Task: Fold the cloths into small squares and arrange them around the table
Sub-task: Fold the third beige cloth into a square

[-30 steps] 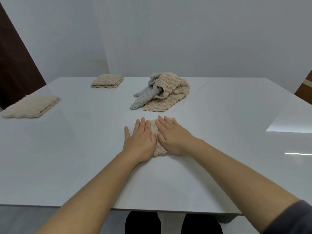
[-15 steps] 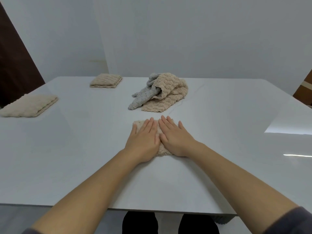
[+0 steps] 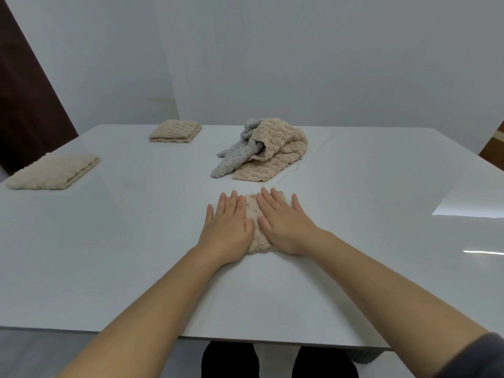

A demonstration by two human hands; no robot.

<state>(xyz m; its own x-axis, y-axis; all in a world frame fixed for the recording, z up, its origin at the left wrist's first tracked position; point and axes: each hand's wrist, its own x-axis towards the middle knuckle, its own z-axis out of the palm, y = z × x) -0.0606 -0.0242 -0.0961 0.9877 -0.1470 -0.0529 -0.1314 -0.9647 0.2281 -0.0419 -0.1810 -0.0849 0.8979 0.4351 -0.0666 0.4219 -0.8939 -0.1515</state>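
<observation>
A small folded beige cloth [image 3: 255, 214] lies in the middle of the white table [image 3: 109, 255]. My left hand [image 3: 227, 229] and my right hand [image 3: 283, 223] press flat on it side by side with straight fingers, covering most of it. Behind it sits a loose heap: a beige cloth [image 3: 275, 151] draped over a grey cloth [image 3: 234, 159]. Two folded beige cloths rest at the left, one near the left edge [image 3: 54, 171] and one at the far side [image 3: 176, 131].
White walls stand behind the table. A dark brown door [image 3: 24, 105] is at the far left and a brown panel [image 3: 493, 143] at the far right. The table's near edge [image 3: 245, 341] runs across the bottom, with my dark-clothed legs below it.
Both hands have slid a little forward and apart over the folded cloth, pushing it slightly away from me. The other cloths have not moved.
</observation>
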